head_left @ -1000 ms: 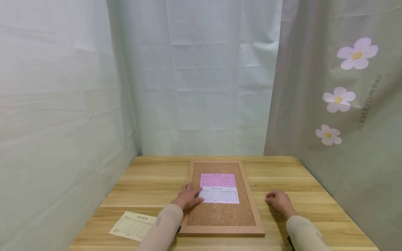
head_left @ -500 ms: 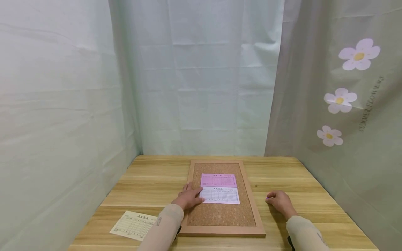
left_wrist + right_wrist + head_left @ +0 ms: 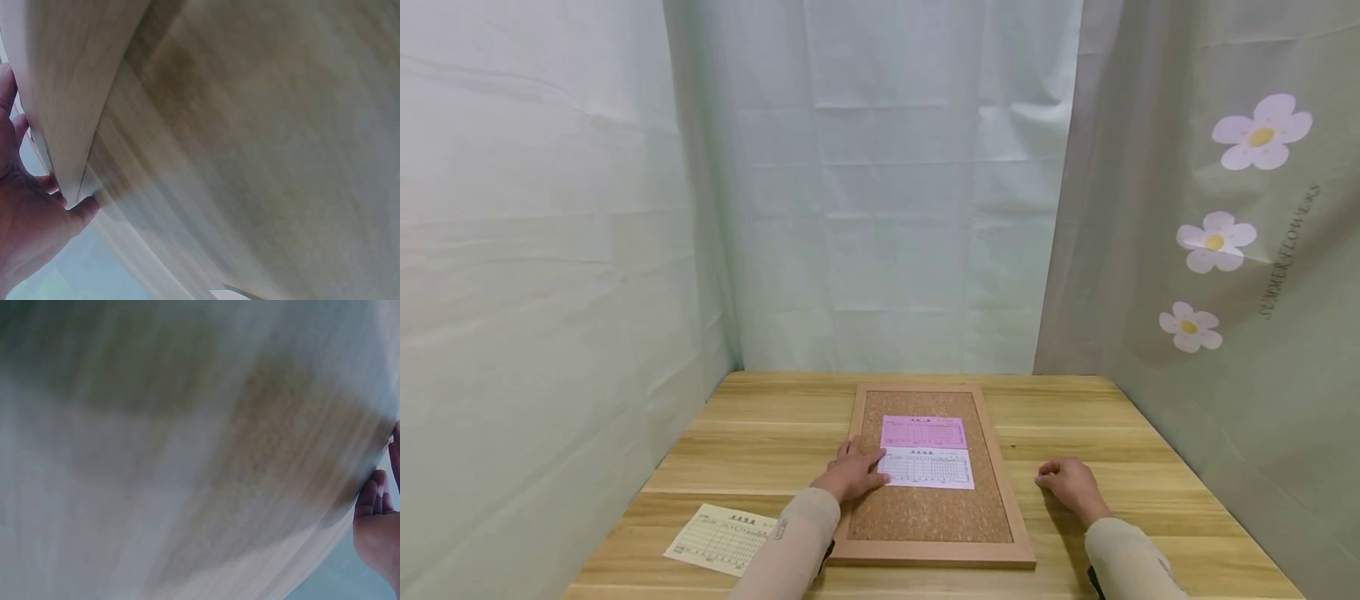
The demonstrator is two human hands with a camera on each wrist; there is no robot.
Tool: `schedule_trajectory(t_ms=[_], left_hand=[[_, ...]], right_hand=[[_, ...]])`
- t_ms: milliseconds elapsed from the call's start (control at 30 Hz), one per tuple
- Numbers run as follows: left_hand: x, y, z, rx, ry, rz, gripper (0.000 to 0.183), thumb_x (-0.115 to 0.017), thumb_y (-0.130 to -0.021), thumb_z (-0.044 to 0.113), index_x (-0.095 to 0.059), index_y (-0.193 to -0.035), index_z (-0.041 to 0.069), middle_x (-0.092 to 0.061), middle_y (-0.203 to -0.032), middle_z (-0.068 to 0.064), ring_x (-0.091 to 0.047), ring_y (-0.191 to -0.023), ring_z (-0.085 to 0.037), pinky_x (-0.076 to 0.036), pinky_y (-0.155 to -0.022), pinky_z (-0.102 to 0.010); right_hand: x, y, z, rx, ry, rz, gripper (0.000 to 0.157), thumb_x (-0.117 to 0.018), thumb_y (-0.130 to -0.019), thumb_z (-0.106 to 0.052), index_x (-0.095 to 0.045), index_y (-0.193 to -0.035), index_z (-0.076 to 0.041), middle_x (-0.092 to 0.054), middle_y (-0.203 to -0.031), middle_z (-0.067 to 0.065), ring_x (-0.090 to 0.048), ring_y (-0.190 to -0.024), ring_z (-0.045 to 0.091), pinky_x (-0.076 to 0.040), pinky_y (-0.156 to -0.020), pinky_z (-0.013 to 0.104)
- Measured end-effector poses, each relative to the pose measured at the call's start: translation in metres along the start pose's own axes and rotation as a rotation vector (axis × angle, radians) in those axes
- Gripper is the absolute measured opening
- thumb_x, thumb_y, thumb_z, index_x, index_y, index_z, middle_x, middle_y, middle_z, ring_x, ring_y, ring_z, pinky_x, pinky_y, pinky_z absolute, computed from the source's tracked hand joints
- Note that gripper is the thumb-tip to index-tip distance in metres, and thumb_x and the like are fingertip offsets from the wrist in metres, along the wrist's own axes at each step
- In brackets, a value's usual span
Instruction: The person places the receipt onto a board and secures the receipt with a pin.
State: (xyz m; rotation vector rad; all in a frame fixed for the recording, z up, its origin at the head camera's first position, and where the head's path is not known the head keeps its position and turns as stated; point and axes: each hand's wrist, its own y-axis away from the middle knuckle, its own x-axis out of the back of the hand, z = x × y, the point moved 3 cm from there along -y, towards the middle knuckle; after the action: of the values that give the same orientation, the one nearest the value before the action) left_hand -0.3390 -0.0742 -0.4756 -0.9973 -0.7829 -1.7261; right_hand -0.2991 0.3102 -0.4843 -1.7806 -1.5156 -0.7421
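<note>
Spread left hand [image 3: 848,473] touches white slip [image 3: 931,469] at left; sliding risks skew. Right hand [image 3: 1070,483] pinches purple object [image 3: 1040,476]; loosening risks loss.

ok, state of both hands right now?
Left hand: open, resting on the corkboard at the left edge of the white slip.
Right hand: closed, pinching a tiny purple thing, too small to identify.

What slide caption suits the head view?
Left hand touches the white slip on a corkboard; right hand pinches something purple.
</note>
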Motion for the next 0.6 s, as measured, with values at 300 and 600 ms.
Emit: schedule_trajectory(t_ms=[300,600], left_hand=[[0.0003,-0.0004,0.0008,0.006,0.001,0.0,0.056,-0.065,-0.096,0.036,-0.052,-0.146,0.014,-0.019,-0.158,-0.029,-0.015,-0.144,-0.049,-0.025,-0.106,-0.069],[-0.0005,-0.0005,0.0001,0.006,0.004,-0.001,0.056,-0.065,-0.096,0.037,-0.052,-0.145,0.014,-0.019,-0.158,-0.029,-0.015,-0.144,-0.049,-0.024,-0.106,-0.069]], right_hand=[[-0.0023,-0.0029,0.0027,-0.011,0.002,0.0,0.01,-0.072,-0.087,-0.008,-0.074,-0.091,0.001,-0.071,-0.096,0.015,-0.06,-0.086,0.026,-0.047,-0.078,0.044],[-0.0035,-0.0042,0.0047,-0.043,-0.016,-0.009,0.01,-0.072,-0.087,-0.008,-0.073,-0.091,0.001,-0.07,-0.094,0.014,-0.057,-0.083,0.023,-0.045,-0.075,0.039]])
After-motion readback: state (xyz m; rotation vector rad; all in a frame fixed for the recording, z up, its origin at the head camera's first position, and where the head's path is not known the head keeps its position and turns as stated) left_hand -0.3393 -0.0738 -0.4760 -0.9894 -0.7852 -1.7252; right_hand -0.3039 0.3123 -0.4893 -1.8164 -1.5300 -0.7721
